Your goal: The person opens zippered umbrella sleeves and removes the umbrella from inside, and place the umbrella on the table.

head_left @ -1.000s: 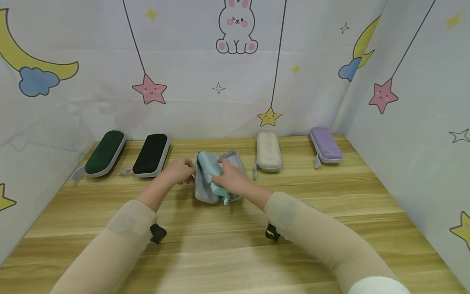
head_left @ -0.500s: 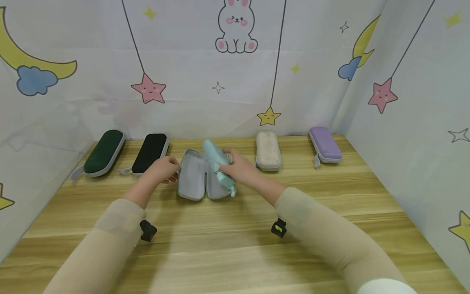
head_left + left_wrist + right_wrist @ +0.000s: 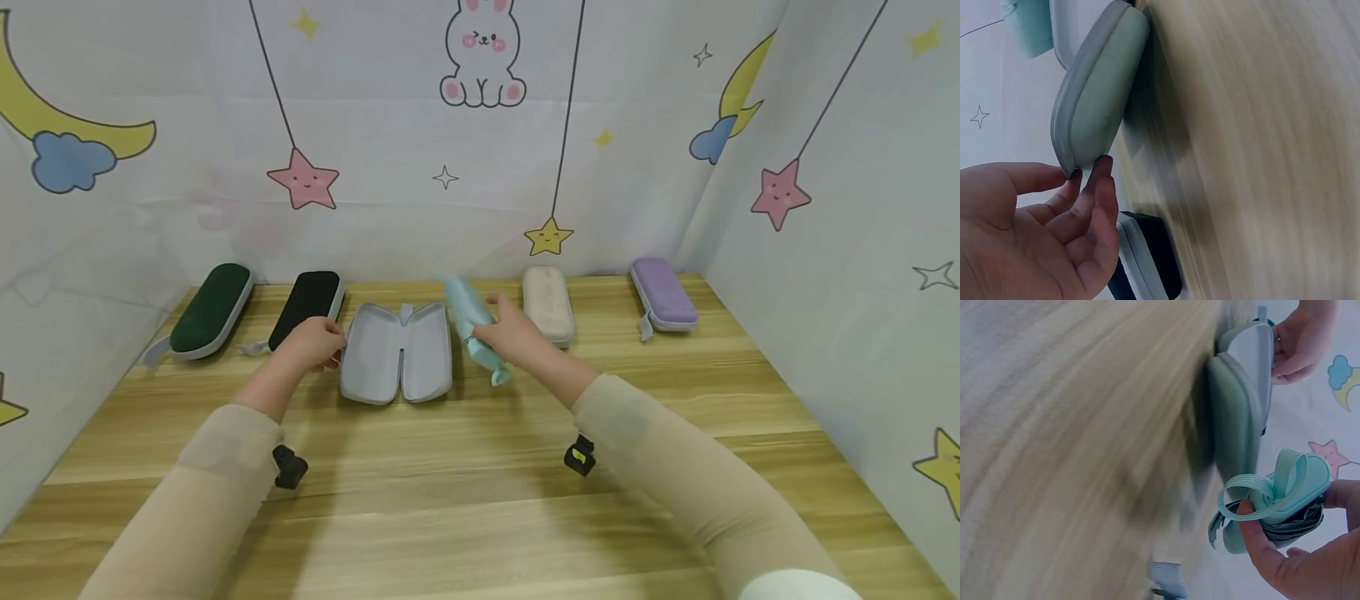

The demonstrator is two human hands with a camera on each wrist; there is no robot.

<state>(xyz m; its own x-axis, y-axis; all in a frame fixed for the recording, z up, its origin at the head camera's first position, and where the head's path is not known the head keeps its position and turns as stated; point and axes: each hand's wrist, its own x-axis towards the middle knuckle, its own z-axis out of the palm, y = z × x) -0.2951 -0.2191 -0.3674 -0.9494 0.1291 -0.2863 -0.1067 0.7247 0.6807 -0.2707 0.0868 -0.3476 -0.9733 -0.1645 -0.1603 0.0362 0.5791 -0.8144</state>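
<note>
A pale green hard-shell zip case (image 3: 371,358) lies spread open at mid-table, showing its grey inside, with nothing in it. My left hand (image 3: 309,343) pinches the case's left edge between thumb and fingers; the left wrist view shows its green outer shell (image 3: 1105,94) tilted up off the wood. To the right of the case, my right hand (image 3: 519,335) grips a folded light teal compact umbrella (image 3: 467,307) held above the table. In the right wrist view, a looped wrist strap (image 3: 1286,464) hangs at the umbrella's handle end, and my thumb and fingers hold its sides.
Dark green (image 3: 212,308) and black (image 3: 306,304) zip cases lie closed at the left. A cream case (image 3: 547,304) lies just beyond my right hand, and a purple one (image 3: 664,293) farther right. A printed curtain (image 3: 390,125) stands behind the wooden table (image 3: 450,500).
The umbrella has come out of the case and moved right in my right hand. My left hand has drawn the case left, and its halves now lie spread wider.
</note>
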